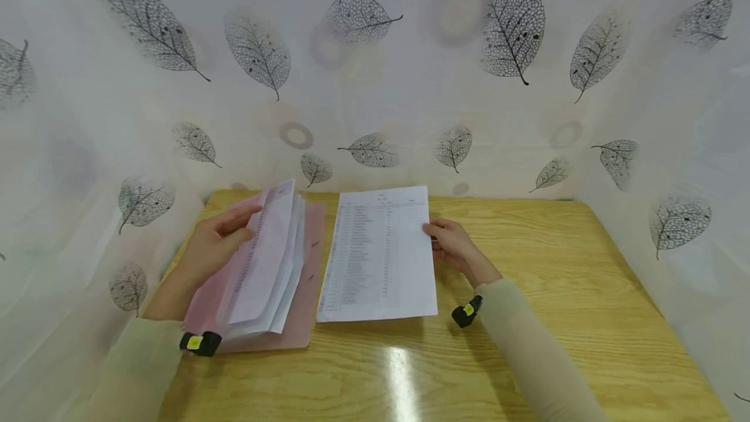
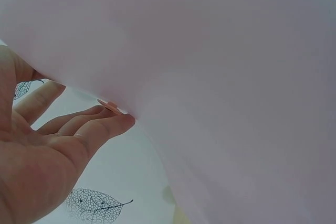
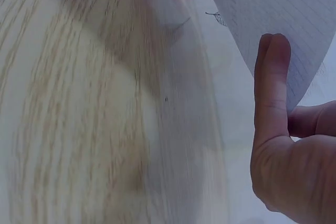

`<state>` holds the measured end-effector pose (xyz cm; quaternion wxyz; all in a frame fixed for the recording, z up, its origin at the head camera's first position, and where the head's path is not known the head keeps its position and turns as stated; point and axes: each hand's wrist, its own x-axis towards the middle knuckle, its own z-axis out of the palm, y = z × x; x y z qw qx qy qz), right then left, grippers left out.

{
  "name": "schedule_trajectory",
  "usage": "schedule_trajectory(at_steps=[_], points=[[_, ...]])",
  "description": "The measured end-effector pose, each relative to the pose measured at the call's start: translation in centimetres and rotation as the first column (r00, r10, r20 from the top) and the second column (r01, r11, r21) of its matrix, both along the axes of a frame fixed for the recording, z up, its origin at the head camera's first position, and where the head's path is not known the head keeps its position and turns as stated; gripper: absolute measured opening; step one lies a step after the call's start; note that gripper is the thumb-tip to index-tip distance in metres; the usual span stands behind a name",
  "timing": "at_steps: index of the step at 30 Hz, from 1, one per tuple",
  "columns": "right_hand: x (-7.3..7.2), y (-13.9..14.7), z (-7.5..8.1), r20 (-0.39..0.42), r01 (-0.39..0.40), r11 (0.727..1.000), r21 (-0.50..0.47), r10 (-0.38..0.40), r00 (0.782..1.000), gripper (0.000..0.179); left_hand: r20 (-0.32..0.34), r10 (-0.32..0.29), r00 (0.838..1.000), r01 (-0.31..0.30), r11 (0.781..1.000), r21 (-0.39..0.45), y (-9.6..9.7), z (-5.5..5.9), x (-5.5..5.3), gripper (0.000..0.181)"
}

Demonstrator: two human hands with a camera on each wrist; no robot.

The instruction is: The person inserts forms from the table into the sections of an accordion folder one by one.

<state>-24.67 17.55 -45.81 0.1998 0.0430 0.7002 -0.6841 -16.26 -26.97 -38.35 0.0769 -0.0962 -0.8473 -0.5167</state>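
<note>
On the left of the table lies an opened pink folder (image 1: 306, 318), its white printed pages (image 1: 271, 239) standing partly raised. My left hand (image 1: 219, 243) pinches the folder at its upper left, thumb and fingers at the edge. In the left wrist view the pink sheet fills most of the picture, with the left hand's fingertips (image 2: 126, 120) at its edge beside a small orange clip-like piece (image 2: 111, 106). A printed paper sheet (image 1: 381, 253) with a table of lines is right of the folder. By its right edge, my right hand (image 1: 459, 246) pinches it between thumb and fingers.
Beneath everything is a wood-grain table (image 1: 527, 357), with a bright glare patch near its front. A white cloth (image 1: 387, 96) printed with dark leaves hangs behind it and along both sides.
</note>
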Motion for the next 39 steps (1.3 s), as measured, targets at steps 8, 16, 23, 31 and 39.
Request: schedule_trajectory(at_steps=[8,16,23,31,39], points=[[0.2,-1.4,0.0,0.003,0.001,0.999,-0.042,0.0,1.0,0.043,-0.015,-0.003,1.0,0.003,1.0,0.011,-0.1,-0.1,0.0,0.042],[0.4,-2.8,-0.3,0.004,0.043,0.999,-0.034,-0.043,0.999,0.038,-0.027,-0.007,1.0,0.008,1.0,0.015,-0.2,-0.1,0.1,0.041],[0.5,-3.3,-0.4,0.005,0.086,0.996,-0.036,-0.086,0.996,0.039,-0.035,-0.011,0.999,0.012,1.0,0.017,-0.2,-0.1,0.2,0.041],[0.5,-2.9,-0.3,0.019,0.141,0.99,-0.012,-0.141,0.99,0.035,-0.043,-0.021,0.999,0.022,0.999,0.029,-0.3,-0.2,0.1,0.041],[0.5,-2.4,-0.5,0.022,0.123,0.992,0.002,-0.123,0.992,0.034,-0.013,-0.023,1.0,0.023,1.0,0.006,-0.4,0.0,0.2,0.042]])
